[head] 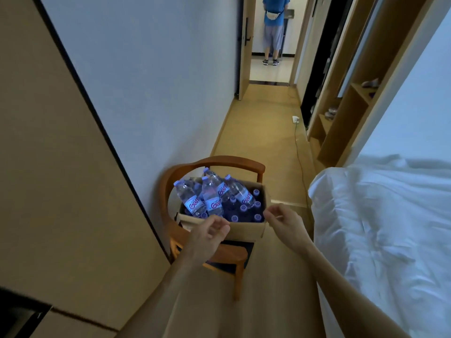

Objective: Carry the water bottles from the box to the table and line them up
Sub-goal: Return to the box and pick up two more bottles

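Water bottles (211, 198) are sitting in an open cardboard box (246, 230) on a wooden chair (229, 163), several leaning on top of the upright ones. Left hand (210, 234) and right hand (284, 219) are hovering empty, fingers loosely curled, at the box's near rim, apparently preparing to grasp.

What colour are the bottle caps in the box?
Light purple-blue caps, seen in the head view.

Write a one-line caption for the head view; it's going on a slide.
Both empty hands, left and right, reach toward a cardboard box of water bottles on a wooden chair.
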